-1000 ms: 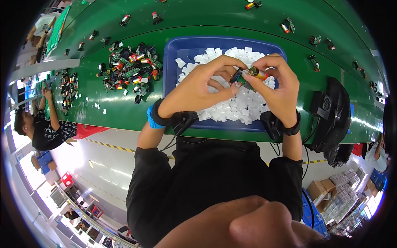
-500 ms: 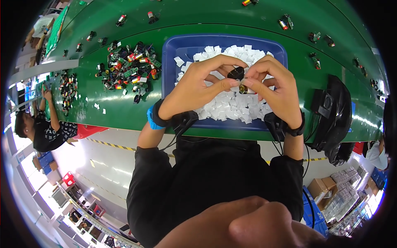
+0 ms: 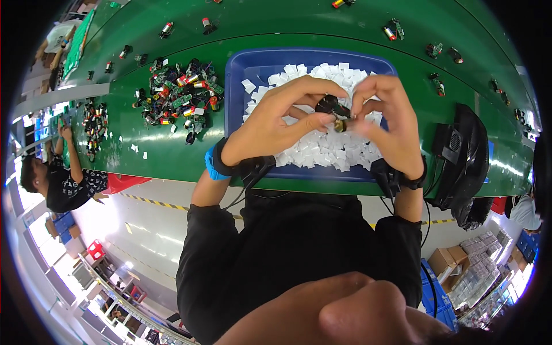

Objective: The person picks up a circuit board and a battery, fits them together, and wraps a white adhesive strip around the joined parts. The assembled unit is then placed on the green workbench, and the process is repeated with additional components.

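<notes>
Above the blue tray [image 3: 231, 115], my left hand [image 3: 282, 112] pinches a small electronic assembly [image 3: 329, 104] between thumb and fingers. It has a round black part on top and a short brassy cylinder [image 3: 340, 125] below. My right hand [image 3: 388, 118] is close by on the right side of this assembly, fingers curled toward it. Its thumb is smeared by motion, so whether it touches the cylinder cannot be made out. Under both hands, many small white square pieces [image 3: 313, 150] fill the tray.
A heap of similar assemblies with circuit boards [image 3: 181, 95] lies left of the tray on the green table [image 3: 190, 158]. More are scattered at the back and right. A black bag [image 3: 468, 155] sits at the right. Another person [image 3: 69, 181] works at the far left.
My right hand's fingers have spread and shifted slightly away from the assembly. The held assembly has tilted a little in my left hand, which stays nearly in place.
</notes>
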Action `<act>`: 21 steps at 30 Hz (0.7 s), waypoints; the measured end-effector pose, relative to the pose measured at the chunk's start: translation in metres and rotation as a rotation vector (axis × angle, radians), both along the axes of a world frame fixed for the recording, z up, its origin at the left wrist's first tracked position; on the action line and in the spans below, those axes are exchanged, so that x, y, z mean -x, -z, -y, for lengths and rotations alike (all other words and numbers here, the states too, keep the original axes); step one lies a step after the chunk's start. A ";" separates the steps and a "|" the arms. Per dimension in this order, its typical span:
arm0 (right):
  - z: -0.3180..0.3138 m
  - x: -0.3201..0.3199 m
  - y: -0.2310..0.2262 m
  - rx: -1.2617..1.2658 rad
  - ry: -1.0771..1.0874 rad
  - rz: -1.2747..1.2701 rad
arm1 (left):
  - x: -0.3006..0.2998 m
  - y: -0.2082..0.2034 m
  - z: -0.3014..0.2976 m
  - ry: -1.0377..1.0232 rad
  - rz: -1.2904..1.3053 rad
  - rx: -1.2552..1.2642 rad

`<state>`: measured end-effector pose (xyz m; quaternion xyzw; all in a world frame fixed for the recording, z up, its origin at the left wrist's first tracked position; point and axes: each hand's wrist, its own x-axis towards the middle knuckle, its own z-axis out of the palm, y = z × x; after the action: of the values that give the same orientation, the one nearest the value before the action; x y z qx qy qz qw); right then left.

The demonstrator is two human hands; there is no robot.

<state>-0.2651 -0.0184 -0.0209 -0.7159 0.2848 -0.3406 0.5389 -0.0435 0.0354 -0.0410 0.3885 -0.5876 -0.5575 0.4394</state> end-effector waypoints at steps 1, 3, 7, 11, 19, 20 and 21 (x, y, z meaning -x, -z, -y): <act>0.001 0.002 0.000 0.145 -0.031 0.024 | 0.000 0.001 0.002 -0.022 0.000 0.008; 0.006 0.002 0.003 0.332 -0.027 -0.048 | 0.001 0.003 0.003 -0.045 0.001 0.016; 0.007 0.004 0.009 0.665 0.003 -0.186 | 0.003 0.005 0.003 -0.150 0.065 0.098; 0.005 0.004 0.014 0.665 0.044 -0.150 | 0.001 -0.002 0.002 -0.125 0.213 0.117; 0.004 -0.003 0.001 0.926 0.070 -0.087 | -0.003 -0.010 0.003 -0.031 -0.122 -0.177; 0.003 -0.004 0.001 0.973 0.073 -0.107 | -0.006 -0.011 0.004 0.011 -0.185 -0.253; 0.003 -0.005 0.001 1.020 0.076 -0.128 | -0.007 -0.013 0.005 0.053 -0.248 -0.329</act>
<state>-0.2597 -0.0212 -0.0214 -0.8962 0.1406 -0.4110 0.0902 -0.0360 0.0299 -0.0284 0.3678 -0.4398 -0.7009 0.4243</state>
